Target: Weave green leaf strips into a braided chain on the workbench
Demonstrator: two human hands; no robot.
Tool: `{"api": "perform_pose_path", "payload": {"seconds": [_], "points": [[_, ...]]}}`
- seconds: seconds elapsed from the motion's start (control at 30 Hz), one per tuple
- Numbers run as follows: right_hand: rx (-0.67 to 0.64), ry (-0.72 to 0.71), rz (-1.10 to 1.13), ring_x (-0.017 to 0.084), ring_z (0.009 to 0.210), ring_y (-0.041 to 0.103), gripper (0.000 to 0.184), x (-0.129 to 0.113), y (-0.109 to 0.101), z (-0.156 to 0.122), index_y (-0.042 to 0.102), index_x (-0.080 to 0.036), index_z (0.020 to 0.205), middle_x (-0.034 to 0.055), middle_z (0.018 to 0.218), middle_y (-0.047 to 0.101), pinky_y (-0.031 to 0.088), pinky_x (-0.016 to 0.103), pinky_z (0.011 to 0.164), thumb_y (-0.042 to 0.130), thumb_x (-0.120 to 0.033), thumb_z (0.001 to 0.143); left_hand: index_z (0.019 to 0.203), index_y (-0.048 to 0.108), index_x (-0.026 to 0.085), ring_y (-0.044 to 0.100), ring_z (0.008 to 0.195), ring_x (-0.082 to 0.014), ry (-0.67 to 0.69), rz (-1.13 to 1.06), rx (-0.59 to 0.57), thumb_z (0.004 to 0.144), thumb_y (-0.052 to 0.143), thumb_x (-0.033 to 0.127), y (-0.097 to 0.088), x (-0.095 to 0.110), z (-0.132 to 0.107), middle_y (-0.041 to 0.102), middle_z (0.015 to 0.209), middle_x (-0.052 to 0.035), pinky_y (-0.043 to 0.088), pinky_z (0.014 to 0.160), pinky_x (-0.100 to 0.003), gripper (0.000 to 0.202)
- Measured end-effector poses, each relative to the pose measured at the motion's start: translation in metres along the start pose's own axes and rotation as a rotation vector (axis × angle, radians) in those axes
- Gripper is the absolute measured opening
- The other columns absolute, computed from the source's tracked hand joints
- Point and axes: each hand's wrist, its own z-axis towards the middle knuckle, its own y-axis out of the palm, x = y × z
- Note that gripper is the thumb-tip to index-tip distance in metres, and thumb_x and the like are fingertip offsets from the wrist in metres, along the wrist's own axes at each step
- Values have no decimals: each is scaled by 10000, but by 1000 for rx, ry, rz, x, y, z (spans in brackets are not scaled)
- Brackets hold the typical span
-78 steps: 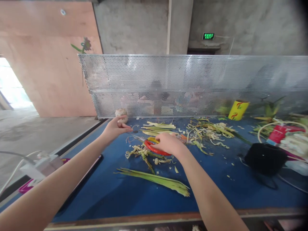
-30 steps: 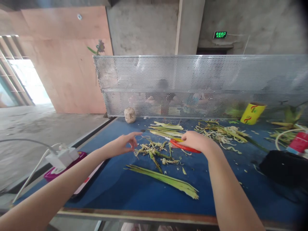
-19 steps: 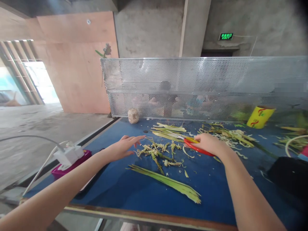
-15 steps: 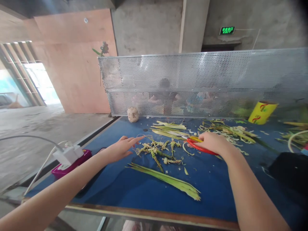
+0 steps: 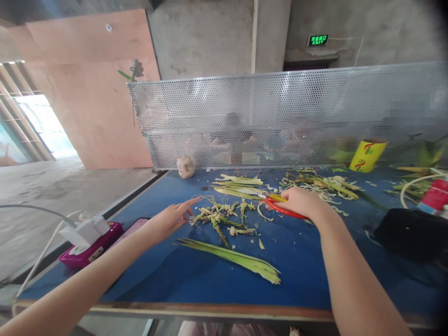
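Observation:
My left hand (image 5: 170,220) hovers over or rests at the left edge of a bunch of woven leaf figures (image 5: 219,218), its fingers stretched out and nothing held. With my right hand (image 5: 303,203) I grip a pair of scissors (image 5: 285,210) with red and yellow handles. The blades point left, over pale leaf strips (image 5: 238,181) lying flat on the blue table (image 5: 196,284). Nearer to me lies a bundle of long green leaves (image 5: 234,257). My right fingertips are partly hidden behind the handles.
Leaf scraps (image 5: 325,184) spread behind my right hand. A yellow roll (image 5: 368,155) and a pale round lump (image 5: 185,167) stand near the perforated metal screen (image 5: 196,112). At left are a magenta power strip (image 5: 87,252) and a phone (image 5: 131,228); a black object (image 5: 409,233) lies right.
The view has turned slightly right, so the scene appears shifted left. My right hand keeps its hold on the scissors, and my left hand stays stretched out by the woven figures.

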Motion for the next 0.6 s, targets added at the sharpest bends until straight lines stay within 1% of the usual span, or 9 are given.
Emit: {"api": "perform_pose_path", "payload": {"seconds": [0.07,0.13,0.2,0.27,0.33,0.4,0.47,0.5,0.6], "points": [[20,-5,8,228,663,584,448,3,1,1,536,-201,575,48,643,625,350,377,725,467,-635,663,1358,166,274,596,783,-136,-32,-82,6,803,411,208,-1,10,-2,612,958,-12,444,763,-261,611],[19,2,13,231,671,588,453,5,2,3,537,-201,567,50,638,622,354,381,728,467,-638,664,1358,153,244,604,766,-141,-63,-130,-15,776,463,230,-1,19,-2,622,898,-2,450,752,-261,660],[4,6,5,238,680,592,456,5,4,4,530,-203,562,50,632,614,358,380,719,463,-641,668,1346,193,225,608,768,-157,-80,-127,-32,765,499,272,-1,27,0,630,835,9,445,766,-281,659],[0,-1,-4,245,690,594,462,4,5,5,521,-202,557,53,637,609,356,385,718,448,-643,677,1330,236,209,610,813,-178,-96,-120,-9,772,508,346,-2,29,3,637,783,12,433,795,-302,635],[12,-15,-9,245,691,590,471,1,7,6,512,-199,548,56,643,608,343,401,738,432,-642,685,1326,235,192,607,873,-189,-104,-138,38,767,515,414,-5,25,10,647,759,11,421,829,-313,663],[31,-29,4,243,689,583,463,-3,9,7,518,-197,555,55,631,600,331,409,750,440,-635,683,1330,216,193,608,895,-182,-107,-147,79,754,530,436,-7,15,19,662,780,11,413,856,-314,700],[32,-73,81,240,673,570,436,-8,12,10,527,-197,566,49,602,581,335,392,721,473,-616,675,1322,232,219,618,856,-172,-136,-93,126,756,531,407,-7,3,31,672,840,5,416,852,-318,668],[23,-103,129,231,646,559,425,-10,14,11,525,-198,567,40,583,567,343,371,684,490,-609,669,1323,234,227,611,891,-183,-152,-70,147,752,537,375,-6,-4,38,671,870,-7,411,859,-330,664],[-88,-200,392,175,519,488,405,-16,22,14,491,-196,544,2,504,486,327,295,544,545,-582,655,1317,270,219,600,949,-216,-193,-29,170,738,531,277,-1,-19,58,661,937,-57,403,868,-361,637]]}}
